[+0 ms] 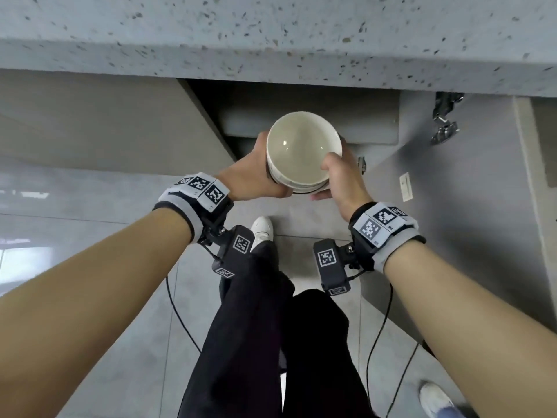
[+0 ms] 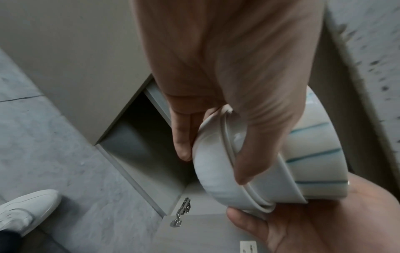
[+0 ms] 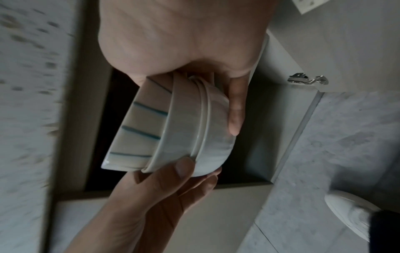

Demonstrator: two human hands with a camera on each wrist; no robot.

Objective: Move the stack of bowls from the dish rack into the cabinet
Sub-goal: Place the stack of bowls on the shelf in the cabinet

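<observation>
The stack of bowls [image 1: 303, 152] hangs upright in front of the open cabinet [image 1: 301, 98] under the counter. The top bowl has blue stripes outside; the ones beneath are plain white. My left hand [image 1: 256, 173] grips the stack's left side, thumb across the side and fingers beneath. On the right side my right hand [image 1: 343, 179] grips it likewise. The left wrist view shows the stack [image 2: 259, 162] by the dark cabinet opening [image 2: 140, 137]. The right wrist view shows the stack [image 3: 173, 133] between both hands. The dish rack is out of sight.
The speckled countertop edge [image 1: 271, 55] juts out above the opening. The cabinet door [image 1: 470, 191] stands open to the right with a metal hinge [image 1: 446, 128]. My legs and white shoe [image 1: 262, 230] stand on the grey tiled floor below.
</observation>
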